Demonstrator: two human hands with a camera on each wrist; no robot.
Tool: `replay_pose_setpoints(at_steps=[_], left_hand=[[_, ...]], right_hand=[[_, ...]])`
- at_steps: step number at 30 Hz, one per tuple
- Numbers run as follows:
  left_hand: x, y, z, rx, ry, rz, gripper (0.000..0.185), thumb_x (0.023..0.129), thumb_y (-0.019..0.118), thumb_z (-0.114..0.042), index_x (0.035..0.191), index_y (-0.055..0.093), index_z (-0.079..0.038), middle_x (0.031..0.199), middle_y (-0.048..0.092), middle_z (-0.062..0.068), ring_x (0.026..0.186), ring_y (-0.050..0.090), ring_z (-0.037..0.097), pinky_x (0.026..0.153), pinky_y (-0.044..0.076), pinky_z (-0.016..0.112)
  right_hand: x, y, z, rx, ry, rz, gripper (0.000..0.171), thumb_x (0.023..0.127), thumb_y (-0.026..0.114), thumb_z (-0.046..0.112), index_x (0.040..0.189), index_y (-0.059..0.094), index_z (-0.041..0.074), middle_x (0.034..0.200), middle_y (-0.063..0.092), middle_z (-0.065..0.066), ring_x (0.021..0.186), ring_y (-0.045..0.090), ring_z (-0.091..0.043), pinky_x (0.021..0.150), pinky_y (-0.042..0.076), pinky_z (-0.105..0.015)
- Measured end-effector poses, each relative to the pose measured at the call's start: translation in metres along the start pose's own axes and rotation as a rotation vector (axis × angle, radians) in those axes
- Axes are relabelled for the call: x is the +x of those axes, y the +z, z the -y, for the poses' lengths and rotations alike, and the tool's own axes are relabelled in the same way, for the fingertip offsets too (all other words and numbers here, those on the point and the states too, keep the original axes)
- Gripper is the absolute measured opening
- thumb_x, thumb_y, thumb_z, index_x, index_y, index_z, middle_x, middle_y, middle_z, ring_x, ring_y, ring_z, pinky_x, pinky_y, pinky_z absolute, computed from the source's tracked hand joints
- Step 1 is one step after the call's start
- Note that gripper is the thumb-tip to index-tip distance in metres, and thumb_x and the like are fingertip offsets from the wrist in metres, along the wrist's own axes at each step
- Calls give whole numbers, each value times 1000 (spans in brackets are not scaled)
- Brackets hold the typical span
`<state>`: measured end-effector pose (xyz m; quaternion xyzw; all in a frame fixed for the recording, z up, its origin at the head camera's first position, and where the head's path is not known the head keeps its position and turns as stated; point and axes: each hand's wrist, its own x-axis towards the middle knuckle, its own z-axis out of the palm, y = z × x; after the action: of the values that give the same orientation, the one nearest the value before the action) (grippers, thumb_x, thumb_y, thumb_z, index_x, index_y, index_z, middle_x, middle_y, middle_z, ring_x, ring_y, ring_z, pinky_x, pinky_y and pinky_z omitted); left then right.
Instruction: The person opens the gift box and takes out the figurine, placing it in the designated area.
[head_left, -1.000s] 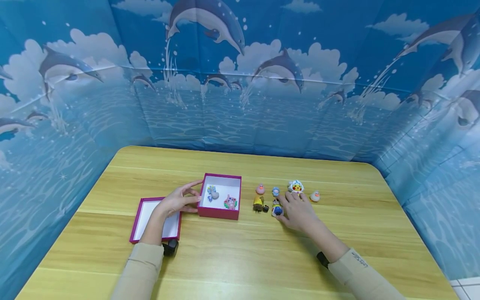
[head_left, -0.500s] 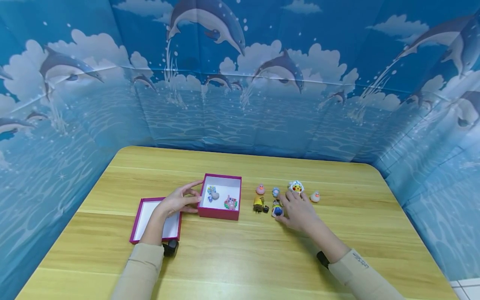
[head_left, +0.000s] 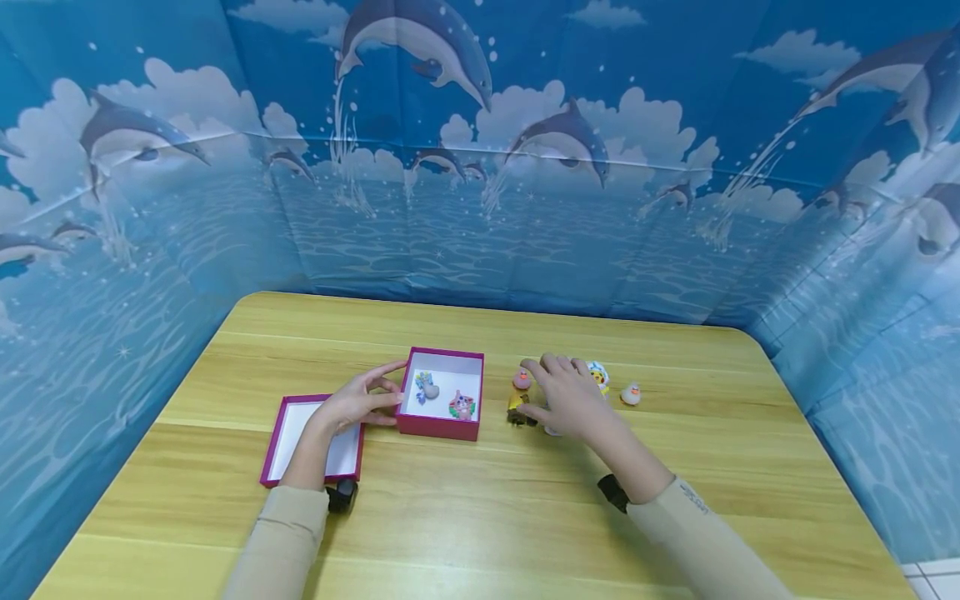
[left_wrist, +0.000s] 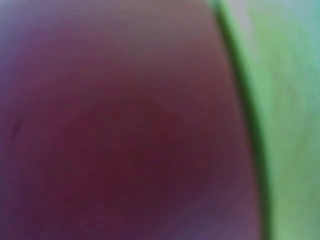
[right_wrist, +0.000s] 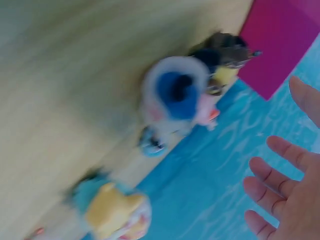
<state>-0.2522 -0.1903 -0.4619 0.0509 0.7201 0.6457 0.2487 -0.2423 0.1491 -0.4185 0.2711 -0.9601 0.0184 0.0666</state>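
Note:
My left hand (head_left: 360, 402) rests against the left wall of an open magenta box (head_left: 437, 429), fingers fairly straight. Inside the box lie a blue-grey figurine (head_left: 426, 386) and a pink figurine (head_left: 461, 406). Just right of the box, my right hand (head_left: 566, 396) hovers over a group of small figurines with its fingers spread and nothing in it. The right wrist view shows those bare fingers (right_wrist: 280, 192) above a blue-and-white figurine (right_wrist: 175, 97), a yellow figurine (right_wrist: 112, 212) and a dark figurine (right_wrist: 225, 60). The left wrist view is only a magenta and green blur.
The box's lid (head_left: 288, 433) lies open side up under my left forearm. A pink figurine (head_left: 521, 379), a yellow-brown one (head_left: 516, 408), a white-hooded yellow one (head_left: 600, 375) and a small duck (head_left: 632, 393) stand on the wooden table (head_left: 480, 517). Blue dolphin-print walls enclose it.
My right hand has lifted off the front figurine and moved left and back over the group, fingers spreading. The left hand and the box have not moved.

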Motion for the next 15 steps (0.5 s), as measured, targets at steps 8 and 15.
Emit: replay_pose_setpoints(at_steps=[8,15], left_hand=[[1,0,0,6,0,-3,66,89,59,-13,145,25,-15,111,42,15,104,54,34,81,53,41],[2,1,-1,-5,-21,-23,64,89,60,-10,144,28,-19,111,43,14,102,55,32,80,53,40]], right_hand=[[26,-4,28,13,-79,-11,63,82,62,47,132,44,12,110,50,-8,104,46,-27,93,36,-47],[45,0,48,-1,-129,26,66,79,65,47,132,44,13,111,48,-7,107,43,-25,96,34,-44]])
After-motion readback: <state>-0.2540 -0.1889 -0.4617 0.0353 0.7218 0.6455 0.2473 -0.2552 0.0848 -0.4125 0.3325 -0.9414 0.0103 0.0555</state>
